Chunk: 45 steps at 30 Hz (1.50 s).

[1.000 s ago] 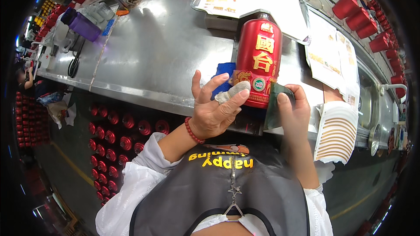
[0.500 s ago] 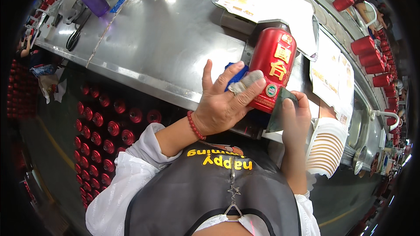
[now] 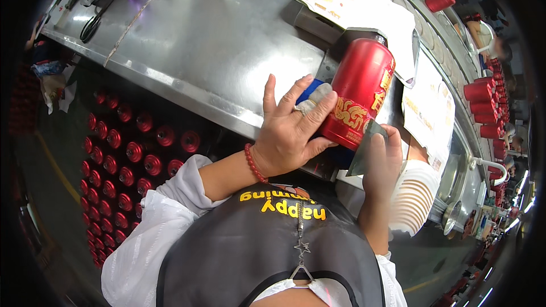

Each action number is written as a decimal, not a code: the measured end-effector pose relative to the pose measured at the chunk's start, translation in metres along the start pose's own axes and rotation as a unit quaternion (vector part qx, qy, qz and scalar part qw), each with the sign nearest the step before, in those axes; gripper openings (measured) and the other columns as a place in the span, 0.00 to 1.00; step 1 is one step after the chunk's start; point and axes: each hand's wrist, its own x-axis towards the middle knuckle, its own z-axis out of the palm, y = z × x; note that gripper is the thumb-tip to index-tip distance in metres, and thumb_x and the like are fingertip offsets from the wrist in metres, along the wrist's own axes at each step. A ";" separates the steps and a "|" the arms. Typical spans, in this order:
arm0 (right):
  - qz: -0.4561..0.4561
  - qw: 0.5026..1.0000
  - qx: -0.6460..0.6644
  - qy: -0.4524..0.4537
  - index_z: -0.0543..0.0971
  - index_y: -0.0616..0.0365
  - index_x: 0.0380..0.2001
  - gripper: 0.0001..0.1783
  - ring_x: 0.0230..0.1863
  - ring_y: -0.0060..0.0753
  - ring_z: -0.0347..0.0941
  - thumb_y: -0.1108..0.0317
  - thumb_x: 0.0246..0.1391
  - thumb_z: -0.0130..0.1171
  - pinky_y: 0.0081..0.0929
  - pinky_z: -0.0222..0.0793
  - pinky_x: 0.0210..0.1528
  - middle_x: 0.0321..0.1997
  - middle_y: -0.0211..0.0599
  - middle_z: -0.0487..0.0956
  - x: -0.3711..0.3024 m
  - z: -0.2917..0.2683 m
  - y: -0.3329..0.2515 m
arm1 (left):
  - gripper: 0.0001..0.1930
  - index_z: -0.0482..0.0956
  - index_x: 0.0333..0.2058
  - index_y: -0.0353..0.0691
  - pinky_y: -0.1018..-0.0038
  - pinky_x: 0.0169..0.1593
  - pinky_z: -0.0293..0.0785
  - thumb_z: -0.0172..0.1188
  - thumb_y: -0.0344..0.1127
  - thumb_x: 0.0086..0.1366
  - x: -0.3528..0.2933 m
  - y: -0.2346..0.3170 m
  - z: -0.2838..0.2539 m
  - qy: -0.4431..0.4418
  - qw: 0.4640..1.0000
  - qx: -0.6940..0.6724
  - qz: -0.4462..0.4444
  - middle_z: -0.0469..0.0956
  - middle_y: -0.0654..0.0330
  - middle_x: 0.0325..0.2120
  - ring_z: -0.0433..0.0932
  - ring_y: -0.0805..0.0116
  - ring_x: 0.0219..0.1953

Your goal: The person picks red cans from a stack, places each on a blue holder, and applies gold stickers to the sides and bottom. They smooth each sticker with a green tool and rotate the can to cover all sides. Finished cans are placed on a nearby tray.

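**Red bottle braced at the near edge of the steel bench**

The red ceramic bottle point(image 3: 363, 91), with gold decoration on its body, stands tilted at the near edge of the stainless steel bench point(image 3: 216, 40). The left hand point(image 3: 290, 128) presses flat against the bottle's left side near the base. Its fingers are extended and slightly spread, not curled around the body. A small pale cloth point(image 3: 319, 94) is trapped between the fingers and the bottle. A red bead bracelet point(image 3: 254, 163) sits on the left wrist.

The right hand point(image 3: 382, 162) is just below the bottle's base. Its fingers are pressed together around a thin grey sheet point(image 3: 367, 148), whose upper edge touches the bottle's lower rim.

Printed sheets point(image 3: 352, 0) lie on the bench beyond the bottle. A stack of white ribbed cups point(image 3: 415, 204) lies beside the right forearm. Rows of red bottle caps point(image 3: 136, 153) fill the space under the bench.
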 end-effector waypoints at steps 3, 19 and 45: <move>-0.006 1.000 0.005 -0.002 0.73 0.61 0.47 0.11 0.37 0.12 0.69 0.65 0.67 0.57 0.13 0.67 0.41 0.37 0.25 0.77 0.001 -0.002 0.006 | 0.36 0.70 0.65 0.39 0.43 0.72 0.32 0.55 0.61 0.68 -0.006 -0.004 0.006 -0.002 1.000 -0.008 -0.014 0.83 0.51 0.45 0.60 0.47 0.69; -0.011 0.999 -0.043 0.010 0.73 0.61 0.47 0.14 0.37 0.13 0.68 0.63 0.67 0.58 0.13 0.65 0.42 0.38 0.25 0.77 0.000 0.001 -0.001 | 0.40 0.67 0.66 0.36 0.42 0.71 0.36 0.54 0.63 0.68 -0.003 -0.006 0.006 -0.013 1.000 0.006 -0.010 0.80 0.43 0.39 0.57 0.40 0.69; -0.255 0.932 -0.258 0.018 0.73 0.61 0.60 0.28 0.54 0.44 0.73 0.83 0.54 0.55 0.35 0.70 0.57 0.61 0.54 0.72 0.001 -0.017 0.007 | 0.49 0.59 0.71 0.51 0.33 0.69 0.33 0.72 0.55 0.53 0.035 0.014 0.000 -0.077 0.991 0.077 0.083 0.74 0.49 0.55 0.53 0.42 0.69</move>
